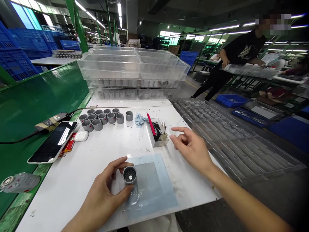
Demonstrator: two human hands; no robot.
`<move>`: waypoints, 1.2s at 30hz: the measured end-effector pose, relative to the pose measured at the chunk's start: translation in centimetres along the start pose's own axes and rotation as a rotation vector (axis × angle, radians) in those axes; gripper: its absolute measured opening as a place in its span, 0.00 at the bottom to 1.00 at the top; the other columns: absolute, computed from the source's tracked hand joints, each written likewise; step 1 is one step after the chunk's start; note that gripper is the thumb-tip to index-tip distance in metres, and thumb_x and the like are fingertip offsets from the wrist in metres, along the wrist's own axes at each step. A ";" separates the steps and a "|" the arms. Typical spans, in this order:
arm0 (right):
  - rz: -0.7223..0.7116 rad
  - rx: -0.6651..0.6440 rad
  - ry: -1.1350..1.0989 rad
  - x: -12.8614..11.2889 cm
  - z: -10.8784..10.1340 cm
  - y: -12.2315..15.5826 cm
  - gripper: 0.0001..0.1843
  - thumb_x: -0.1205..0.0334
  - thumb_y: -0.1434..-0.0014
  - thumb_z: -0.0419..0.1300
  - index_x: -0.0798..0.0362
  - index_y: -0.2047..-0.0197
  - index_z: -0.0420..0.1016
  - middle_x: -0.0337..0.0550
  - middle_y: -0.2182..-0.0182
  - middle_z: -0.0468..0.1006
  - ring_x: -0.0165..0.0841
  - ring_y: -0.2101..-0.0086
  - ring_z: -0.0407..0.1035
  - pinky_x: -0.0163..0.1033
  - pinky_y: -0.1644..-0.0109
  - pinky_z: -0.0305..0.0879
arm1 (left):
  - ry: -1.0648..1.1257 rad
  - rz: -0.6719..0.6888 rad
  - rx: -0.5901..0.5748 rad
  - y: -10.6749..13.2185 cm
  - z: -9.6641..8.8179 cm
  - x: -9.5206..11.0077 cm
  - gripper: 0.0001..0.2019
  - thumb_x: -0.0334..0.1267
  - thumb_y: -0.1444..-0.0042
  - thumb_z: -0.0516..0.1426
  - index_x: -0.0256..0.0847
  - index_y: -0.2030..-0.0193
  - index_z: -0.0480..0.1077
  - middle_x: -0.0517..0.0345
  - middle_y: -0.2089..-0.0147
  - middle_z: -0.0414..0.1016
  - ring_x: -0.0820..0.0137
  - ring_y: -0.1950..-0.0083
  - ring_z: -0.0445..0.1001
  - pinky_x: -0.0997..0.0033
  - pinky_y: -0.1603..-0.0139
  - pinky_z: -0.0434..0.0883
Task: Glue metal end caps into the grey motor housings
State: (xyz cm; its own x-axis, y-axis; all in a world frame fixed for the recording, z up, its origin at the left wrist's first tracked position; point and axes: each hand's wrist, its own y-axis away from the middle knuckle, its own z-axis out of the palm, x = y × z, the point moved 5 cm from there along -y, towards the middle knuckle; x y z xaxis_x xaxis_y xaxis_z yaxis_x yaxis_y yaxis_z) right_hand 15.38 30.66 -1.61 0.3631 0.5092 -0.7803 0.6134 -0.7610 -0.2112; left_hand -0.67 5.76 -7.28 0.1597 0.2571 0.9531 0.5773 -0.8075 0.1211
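My left hand (pixel 106 190) grips a small grey cylindrical cup (pixel 129 175) between thumb and fingers. The cup's open end faces up, showing a dark inside with a bright metal spot at its centre. Under it lies a light blue sheet (pixel 166 190) with a clear plastic film on top. My right hand (pixel 190 148) hovers just right of a small clear box (pixel 155 141); thumb and index finger are apart with nothing visible between them, and the other fingers curl. In the box stand a red pen-like tool (pixel 151 124), thin pointed sticks and a small bottle-like item (pixel 163 137).
Several similar grey cups (pixel 102 119) stand at the back left, near a crumpled blue cloth (pixel 140 119). A phone (pixel 54 141) and white earbud case (pixel 81 136) lie left. Stacked clear trays (pixel 111 69) rise behind; more trays (pixel 231 141) lie right. A person (pixel 243 51) stands beyond.
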 end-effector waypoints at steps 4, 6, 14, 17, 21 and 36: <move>-0.069 -0.015 0.111 -1.0 0.4 -1.7 0.18 0.49 0.36 0.62 0.51 0.50 0.80 0.31 0.80 0.69 0.29 0.77 0.63 0.36 0.68 0.59 | 0.012 -0.006 0.002 0.0 0.0 -0.3 0.27 0.41 0.44 0.63 0.57 0.38 0.63 0.60 0.41 0.78 0.53 0.37 0.71 0.48 0.37 0.61; -0.103 -0.012 0.142 -1.4 0.5 -2.2 0.15 0.50 0.36 0.62 0.52 0.59 0.83 0.32 0.80 0.68 0.28 0.78 0.60 0.36 0.70 0.57 | 0.015 -0.017 0.005 -0.1 0.0 -0.3 0.27 0.42 0.45 0.63 0.57 0.38 0.64 0.59 0.40 0.78 0.53 0.37 0.71 0.48 0.37 0.61; -0.173 0.134 0.072 -0.3 0.7 -1.6 0.13 0.53 0.36 0.63 0.54 0.63 0.81 0.31 0.81 0.63 0.26 0.78 0.56 0.35 0.72 0.55 | 0.052 -0.005 -0.016 -0.2 0.0 -0.6 0.28 0.39 0.44 0.63 0.56 0.38 0.64 0.59 0.38 0.77 0.53 0.36 0.71 0.48 0.36 0.64; -0.213 0.203 0.038 -0.6 0.2 -1.4 0.11 0.55 0.37 0.65 0.54 0.63 0.82 0.32 0.81 0.64 0.26 0.79 0.57 0.35 0.73 0.55 | 0.042 0.001 -0.011 -0.2 -0.2 -0.4 0.28 0.38 0.45 0.64 0.54 0.37 0.64 0.58 0.39 0.77 0.53 0.37 0.71 0.49 0.36 0.64; -0.280 0.479 -0.026 -2.6 -2.2 -0.8 0.08 0.57 0.40 0.68 0.52 0.61 0.83 0.34 0.79 0.70 0.27 0.78 0.62 0.35 0.74 0.59 | 0.013 0.000 -0.068 -0.2 -0.2 -0.1 0.29 0.35 0.43 0.62 0.56 0.36 0.62 0.59 0.38 0.76 0.56 0.35 0.70 0.50 0.34 0.61; -0.454 -0.046 -0.344 -8.7 7.2 5.7 0.04 0.68 0.38 0.63 0.53 0.61 0.80 0.34 0.80 0.75 0.26 0.80 0.67 0.30 0.77 0.66 | 0.044 0.017 -0.087 -0.3 -0.2 -0.8 0.30 0.32 0.41 0.62 0.59 0.35 0.59 0.63 0.39 0.76 0.61 0.38 0.70 0.57 0.39 0.64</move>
State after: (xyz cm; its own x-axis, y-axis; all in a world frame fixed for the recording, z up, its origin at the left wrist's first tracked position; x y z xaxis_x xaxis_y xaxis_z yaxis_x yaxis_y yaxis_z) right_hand 10.63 19.03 -0.27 -0.1879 0.6151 -0.7657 0.6872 -0.4746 -0.5499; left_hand -1.16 5.65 -8.04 0.1328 0.2208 0.9662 0.5024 -0.8554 0.1264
